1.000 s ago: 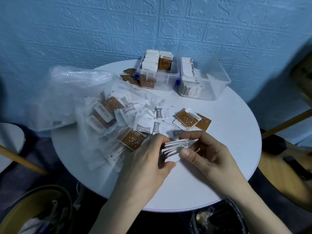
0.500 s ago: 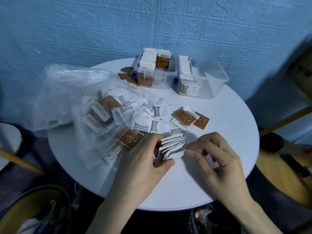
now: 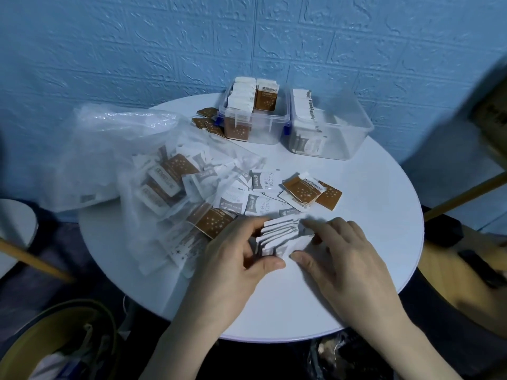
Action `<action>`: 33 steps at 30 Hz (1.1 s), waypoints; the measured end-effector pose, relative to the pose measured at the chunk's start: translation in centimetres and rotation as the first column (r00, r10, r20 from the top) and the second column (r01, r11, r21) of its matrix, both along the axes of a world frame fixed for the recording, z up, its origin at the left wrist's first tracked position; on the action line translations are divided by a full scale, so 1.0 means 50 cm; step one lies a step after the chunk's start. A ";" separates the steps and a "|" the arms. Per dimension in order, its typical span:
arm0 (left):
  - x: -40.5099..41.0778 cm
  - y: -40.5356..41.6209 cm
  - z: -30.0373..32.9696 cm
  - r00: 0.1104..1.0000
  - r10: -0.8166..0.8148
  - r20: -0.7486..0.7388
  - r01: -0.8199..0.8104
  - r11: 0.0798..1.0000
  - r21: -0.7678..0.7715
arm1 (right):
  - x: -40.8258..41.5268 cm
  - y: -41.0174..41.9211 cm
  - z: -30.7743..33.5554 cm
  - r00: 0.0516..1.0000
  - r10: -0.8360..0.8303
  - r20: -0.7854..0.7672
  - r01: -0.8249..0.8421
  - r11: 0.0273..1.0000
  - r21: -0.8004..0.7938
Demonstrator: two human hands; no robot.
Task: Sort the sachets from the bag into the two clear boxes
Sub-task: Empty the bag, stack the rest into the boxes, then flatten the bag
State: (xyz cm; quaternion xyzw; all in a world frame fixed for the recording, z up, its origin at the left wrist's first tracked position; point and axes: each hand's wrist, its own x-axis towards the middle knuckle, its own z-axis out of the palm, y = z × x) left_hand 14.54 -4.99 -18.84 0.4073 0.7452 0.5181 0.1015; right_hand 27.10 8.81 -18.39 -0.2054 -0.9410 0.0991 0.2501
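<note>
A: Since there's only the head view, one pass. Where's the stack?

B: Near table (image 3: 274,303) edge, centre. White sachet stack (image 3: 279,237), fanned on edge, leaning. Left hand (image 3: 233,259) grips its left end, thumb under the near corner, fingers curled over the far side. Right hand (image 3: 340,256) pinches the right end, thumb low, index on top.

A: Rest of the sachets?

B: Loose sachets (image 3: 260,190) lie flat just beyond the stack: white ones printed "Sugar", brown starred ones (image 3: 304,189) to their right. Clear bag (image 3: 153,171) lies on the left of the table, mouth toward the centre, mixed white and brown sachets inside.

A: Boxes?

B: Two clear boxes side by side at the far edge by the blue wall (image 3: 137,50). Left box (image 3: 263,127) holds upright rows, white edges plus brown faces. Right box (image 3: 348,133) has a white row along its left wall; the rest of it looks bare. A few brown sachets (image 3: 208,122) lie on the table left of the left box.

A: Anything unclear?

B: Stack count: can't tell, edges blur together. Small print on the packets is unreadable. Bag film hazes its contents. Left fingertips are hidden behind the stack. Chair (image 3: 466,242) at right is cut off by the frame; basket (image 3: 55,344) at lower left is partly out of view.
</note>
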 end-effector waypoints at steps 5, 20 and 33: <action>-0.006 0.001 -0.014 1.000 -0.001 0.024 0.000 1.000 0.018 | -0.004 0.015 0.015 0.993 0.117 0.022 -0.100 0.920 -0.379; 0.002 -0.001 0.010 0.993 -0.016 -0.120 0.014 1.000 -0.017 | -0.002 0.002 0.012 0.961 0.237 -0.146 -0.247 0.967 -0.056; 0.006 0.001 0.010 0.994 -0.017 -0.105 0.015 1.000 -0.021 | 0.005 0.002 0.014 0.941 0.304 -0.149 -0.321 0.941 -0.105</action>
